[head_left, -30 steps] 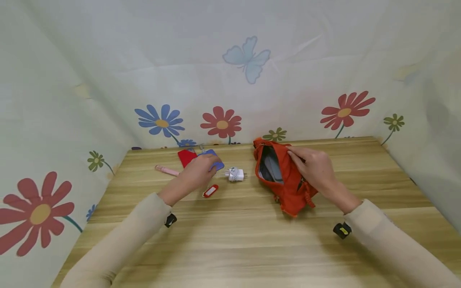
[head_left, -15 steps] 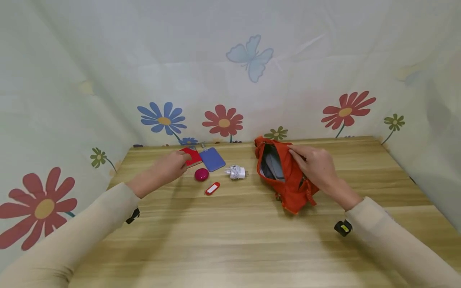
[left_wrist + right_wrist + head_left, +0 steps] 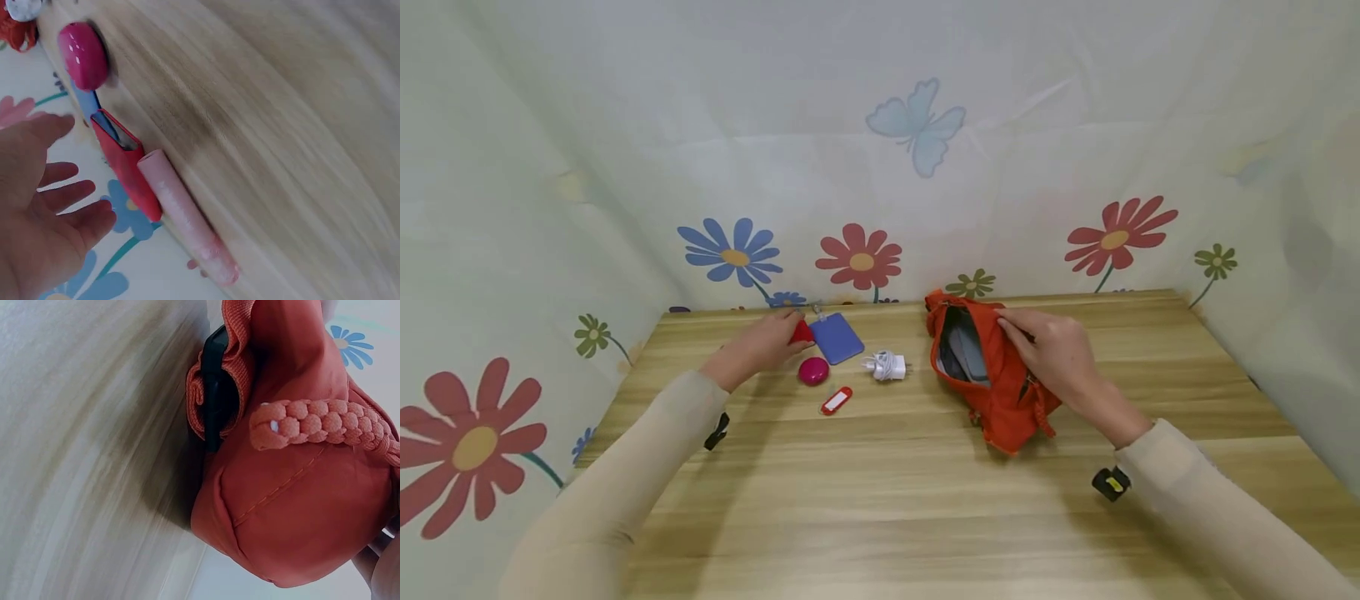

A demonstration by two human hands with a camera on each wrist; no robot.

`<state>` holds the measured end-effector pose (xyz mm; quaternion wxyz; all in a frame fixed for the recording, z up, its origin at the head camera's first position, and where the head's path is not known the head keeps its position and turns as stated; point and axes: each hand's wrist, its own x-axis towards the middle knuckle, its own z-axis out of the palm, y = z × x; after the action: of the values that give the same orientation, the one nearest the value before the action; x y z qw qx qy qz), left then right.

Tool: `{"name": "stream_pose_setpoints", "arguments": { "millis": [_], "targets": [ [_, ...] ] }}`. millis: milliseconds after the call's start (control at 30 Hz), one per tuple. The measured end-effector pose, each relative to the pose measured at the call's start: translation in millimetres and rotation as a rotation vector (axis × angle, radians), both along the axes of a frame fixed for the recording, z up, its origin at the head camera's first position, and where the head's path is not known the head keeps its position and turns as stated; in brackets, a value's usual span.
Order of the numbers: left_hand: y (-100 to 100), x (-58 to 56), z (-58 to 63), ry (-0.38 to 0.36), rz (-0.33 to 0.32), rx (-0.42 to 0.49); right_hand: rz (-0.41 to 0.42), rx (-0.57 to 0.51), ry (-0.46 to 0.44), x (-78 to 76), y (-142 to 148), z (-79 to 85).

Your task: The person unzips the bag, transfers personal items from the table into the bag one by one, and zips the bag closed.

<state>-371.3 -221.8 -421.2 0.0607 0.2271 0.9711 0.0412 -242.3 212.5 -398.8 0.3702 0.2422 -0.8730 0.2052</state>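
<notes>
My left hand [image 3: 763, 343] is over a small red notebook [image 3: 802, 332] and hides most of it in the head view. In the left wrist view its fingers are loosely bent and apart, with nothing between them, beside the notebook and a pale pink tube [image 3: 187, 215]. My right hand [image 3: 1063, 354] pinches the upper edge of an orange fabric bag [image 3: 1011, 404] between thumb and fingers. The bag's zip opening gapes, and a grey object [image 3: 967, 354] shows inside. The right wrist view shows mainly the bag's end and its braided pull [image 3: 325, 425].
Right of the notebook lies a blue card holder [image 3: 837, 338] with a clip. Nearer are a glossy magenta rounded object [image 3: 813, 371] and a red key tag [image 3: 836, 401]. A white charger [image 3: 889, 366] with a wound cable lies left of the bag. A flowered cloth backs the table.
My left hand has moved left, off the blue card holder and over to the red notebook, uncovering the magenta object. My right hand keeps its grip on the bag.
</notes>
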Motion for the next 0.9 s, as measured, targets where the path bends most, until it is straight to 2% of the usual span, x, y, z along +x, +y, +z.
{"name": "stream_pose_setpoints", "arguments": {
  "millis": [167, 467, 633, 900],
  "targets": [
    [-2, -9.6, -10.0, -0.078, 0.035, -0.019, 0.007, -0.002, -0.011, -0.4, -2, -1.0],
    [-7, -19.2, -14.6, -0.162, 0.041, -0.050, 0.011, -0.004, -0.015, -1.2, -2, -1.0],
    [-6, -22.2, -15.8, -0.121, -0.016, -0.077, 0.006, -0.006, -0.014, -1.3, -1, -0.8],
    [-4, -21.1, -17.0, -0.028, -0.141, -0.258, 0.007, 0.000, -0.005, -1.5, 1, -1.3]
  ]
}}
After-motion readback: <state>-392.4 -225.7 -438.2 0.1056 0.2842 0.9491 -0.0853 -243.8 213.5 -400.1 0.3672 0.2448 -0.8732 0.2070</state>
